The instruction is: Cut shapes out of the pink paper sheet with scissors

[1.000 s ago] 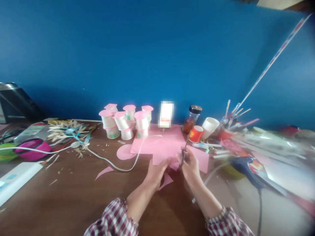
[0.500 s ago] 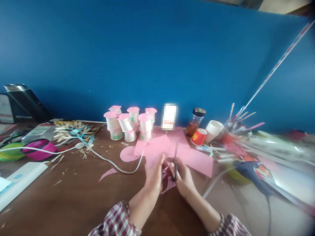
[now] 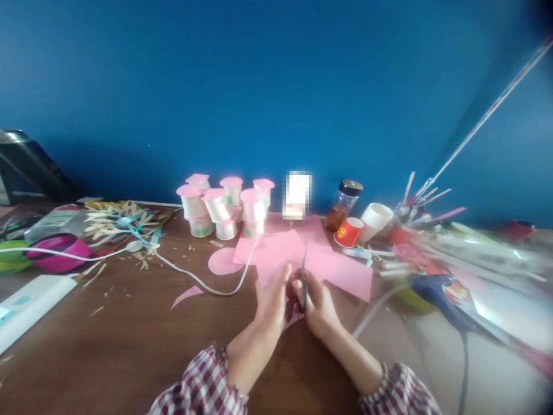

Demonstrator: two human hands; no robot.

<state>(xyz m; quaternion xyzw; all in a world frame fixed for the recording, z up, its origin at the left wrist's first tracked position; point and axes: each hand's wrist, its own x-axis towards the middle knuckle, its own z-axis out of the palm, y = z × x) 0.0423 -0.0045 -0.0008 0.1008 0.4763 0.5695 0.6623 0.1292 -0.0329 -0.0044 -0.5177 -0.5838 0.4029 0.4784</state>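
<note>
My left hand (image 3: 268,305) is closed on pink paper (image 3: 279,249), with the thumb pointing up along it. Dark-handled scissors (image 3: 304,291) sit in my right hand (image 3: 322,308), their blades upward against the pink sheets. A narrow pink offcut (image 3: 295,319) shows below the gap between my hands. The fingertips of the left hand are partly hidden. On the brown table (image 3: 142,346) to the left lie a pink paper circle (image 3: 224,261) and a curved pink scrap (image 3: 186,296).
Stacked white cups (image 3: 218,206) with pink paper tops stand at the back. A white cable (image 3: 185,274) crosses the left side. On the right are a dark-lidded jar (image 3: 341,207), a red cup (image 3: 349,231), a white cup (image 3: 375,225) and a blue glue gun (image 3: 443,294).
The view has shifted slightly, so the table things appear higher and a little left. The scissors stand more upright, and less of the pink offcut shows between my hands.
</note>
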